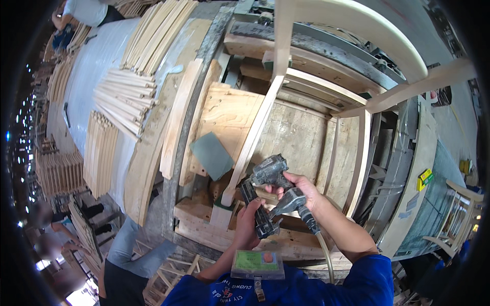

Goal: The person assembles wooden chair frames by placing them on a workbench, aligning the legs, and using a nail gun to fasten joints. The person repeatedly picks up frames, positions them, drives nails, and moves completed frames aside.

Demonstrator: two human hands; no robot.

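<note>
A dark, worn air nail gun [271,170] is held in front of my chest, above the near end of a pale wooden chair frame [261,120]. My right hand [308,193] is wrapped round its handle. My left hand [247,224] is closed on its long black magazine [261,217]. From the handle end a pale air hose [325,253] runs down past my right forearm. The chair frame lies in a wooden work fixture [301,140], its curved back [375,20] rising at the far right. One frame end rests on a green-padded block [222,213].
A grey-green sheet [212,155] lies on a plywood board left of the frame. Bundles of wooden strips [125,97] cover the table at left. On the right ledge sits a small yellow-green box [424,179]. Another person [125,260] is at lower left; others are farther back.
</note>
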